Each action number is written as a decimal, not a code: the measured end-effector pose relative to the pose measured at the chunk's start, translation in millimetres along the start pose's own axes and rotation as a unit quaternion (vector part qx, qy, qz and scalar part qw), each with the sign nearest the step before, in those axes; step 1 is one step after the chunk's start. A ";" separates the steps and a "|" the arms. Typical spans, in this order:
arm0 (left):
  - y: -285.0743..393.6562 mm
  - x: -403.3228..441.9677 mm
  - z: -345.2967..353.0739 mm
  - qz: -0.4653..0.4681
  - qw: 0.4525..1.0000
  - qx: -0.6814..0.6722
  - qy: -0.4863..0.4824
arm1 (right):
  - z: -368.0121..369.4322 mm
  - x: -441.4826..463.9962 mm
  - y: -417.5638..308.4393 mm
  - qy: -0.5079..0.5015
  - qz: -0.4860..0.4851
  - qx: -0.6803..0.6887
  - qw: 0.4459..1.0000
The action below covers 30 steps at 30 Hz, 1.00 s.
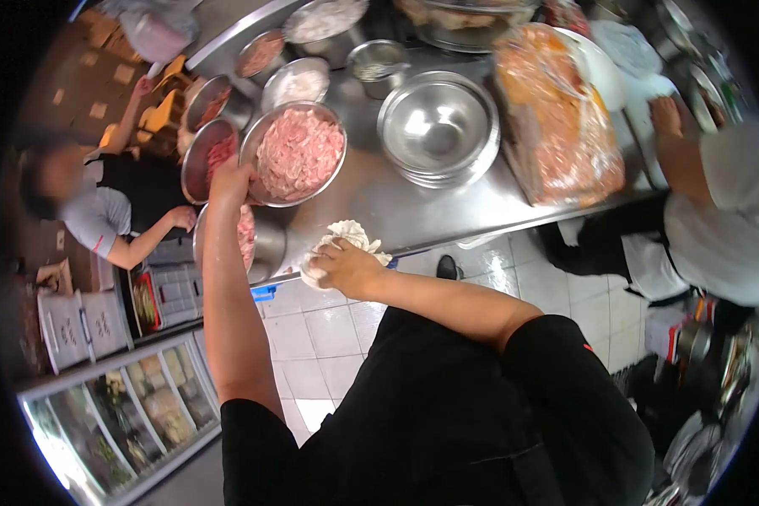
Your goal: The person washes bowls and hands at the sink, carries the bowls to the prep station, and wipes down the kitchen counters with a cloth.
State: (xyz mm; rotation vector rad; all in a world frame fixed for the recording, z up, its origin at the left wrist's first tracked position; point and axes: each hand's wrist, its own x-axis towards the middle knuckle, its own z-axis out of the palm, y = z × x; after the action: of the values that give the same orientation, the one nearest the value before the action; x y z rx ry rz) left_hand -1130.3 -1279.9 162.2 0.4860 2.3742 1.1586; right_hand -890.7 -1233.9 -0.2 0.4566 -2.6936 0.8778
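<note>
My left hand (232, 177) is closed at the near-left rim of a round metal bowl (339, 173) heaped with pale pink sliced meat (299, 152). The fingertips are partly hidden at that rim. Down by the counter's front edge, my right hand (343, 266) presses on a crumpled white cloth (350, 232), its fingers curled into the fabric. Close beside my left forearm stands another metal container (270, 240) with pink meat in it. A bowl of redder meat (219, 152) sits just left of my left hand.
Stacked empty metal bowls (438, 126) stand mid-counter, near a large plastic-wrapped orange block (561, 118). Further containers (325, 21) line the back. One co-worker (114, 211) is at the left, another (717, 211) at the right. A glass-topped food case (126, 413) lies lower left.
</note>
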 end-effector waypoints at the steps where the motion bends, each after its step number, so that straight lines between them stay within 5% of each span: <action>1: -9.6 0.5 12.7 -0.027 1.000 -0.002 -0.007 | -15.5 -18.1 -2.6 -0.015 0.024 -0.029 0.999; 6: -96.4 2.3 75.5 -0.088 0.983 -0.154 -0.046 | -83.1 -150.0 8.1 0.067 0.251 -0.161 0.952; 8: -103.9 -30.3 83.7 -0.103 0.944 -0.306 -0.064 | -128.6 -210.8 4.3 0.127 0.372 -0.229 0.890; 10: -103.3 -68.5 81.8 -0.057 0.961 -0.270 0.007 | -162.9 -276.8 -3.1 0.049 0.523 -0.294 0.799; 15: -144.0 -150.9 89.1 0.020 0.979 -0.203 0.002 | -136.1 -473.7 -41.7 0.022 0.768 -0.110 0.631; 18: -155.0 -204.5 130.0 0.024 0.987 -0.148 -0.055 | -87.6 -576.9 -65.2 0.158 0.847 0.263 0.433; 20: -158.4 -226.3 168.5 0.014 0.991 -0.116 -0.072 | 4.6 -684.7 -69.2 0.234 0.816 0.312 0.426; 22: -141.7 -233.9 205.3 0.002 0.993 -0.084 -0.085 | 86.8 -784.9 -61.4 0.163 0.804 0.364 0.442; 26: -83.0 -225.1 268.7 0.112 0.993 -0.002 0.024 | 91.8 -791.5 -83.2 0.062 0.841 0.305 0.442; 28: -37.4 -213.6 298.1 0.318 0.936 0.106 0.112 | 82.8 -799.8 -68.2 0.076 0.833 0.302 0.457; 30: -9.7 -193.2 330.5 0.366 0.914 0.122 0.127 | 65.0 -805.7 -41.0 0.102 0.822 0.294 0.478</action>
State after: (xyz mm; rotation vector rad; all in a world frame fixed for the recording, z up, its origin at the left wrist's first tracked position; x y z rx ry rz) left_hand -792.5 -1168.0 20.8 1.4898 2.6549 1.2703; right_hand -149.5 -1134.8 -309.6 -2.3426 -1.6227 1.8787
